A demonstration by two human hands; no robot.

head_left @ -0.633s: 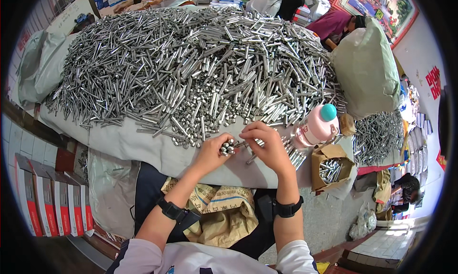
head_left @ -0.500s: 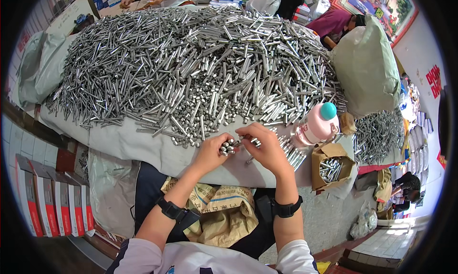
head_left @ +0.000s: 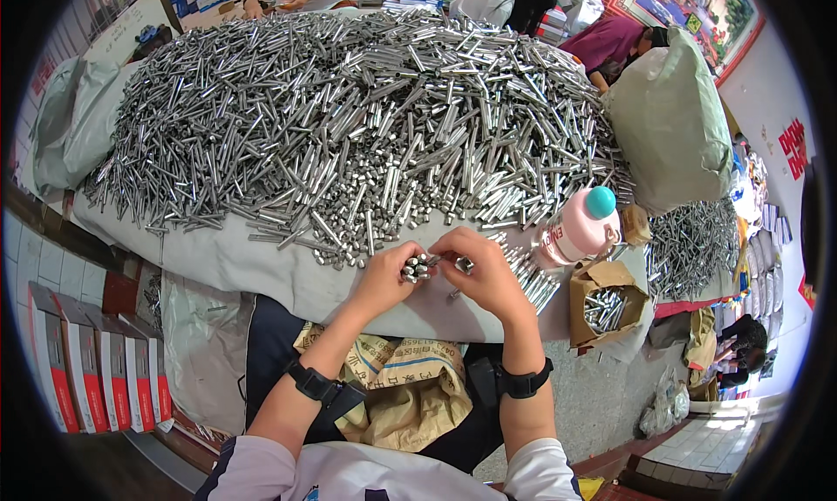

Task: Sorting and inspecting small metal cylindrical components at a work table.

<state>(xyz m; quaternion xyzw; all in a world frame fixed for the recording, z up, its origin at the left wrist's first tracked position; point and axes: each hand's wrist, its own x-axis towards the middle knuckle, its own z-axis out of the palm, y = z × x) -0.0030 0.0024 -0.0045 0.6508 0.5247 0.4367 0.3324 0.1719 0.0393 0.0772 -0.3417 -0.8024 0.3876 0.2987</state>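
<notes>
Working at a cloth-covered bench (head_left: 218, 257), a person brings two bare hands almost together over its near edge, just below a broad heap of metal tubes (head_left: 366, 109) that fills the view at twelve o'clock. The left hand (head_left: 386, 275) has its fingers curled around a bundle of short metal tubes (head_left: 417, 269), their bright ends facing out. The right hand (head_left: 486, 270), at the bundle's three o'clock side, is curled inward around shiny metal pieces (head_left: 464, 264); its thumb and forefinger come close together at the bundle's edge, though what sits between their tips is too small to tell.

Over the last half second the right hand has slid a little toward nine o'clock, carrying its pieces with it, while the left has held its place. The narrower gap suggests that the handling is now centred where the two handfuls meet.

Around the hands, stubby metal pieces (head_left: 344, 239) spill at ten o'clock and a row of slim tubes (head_left: 534, 276) lies at three. A pink bottle (head_left: 571, 231) with a teal cap stands between two and three o'clock; an open cardboard box (head_left: 579, 313) of metal pieces sits between three and four.
</notes>
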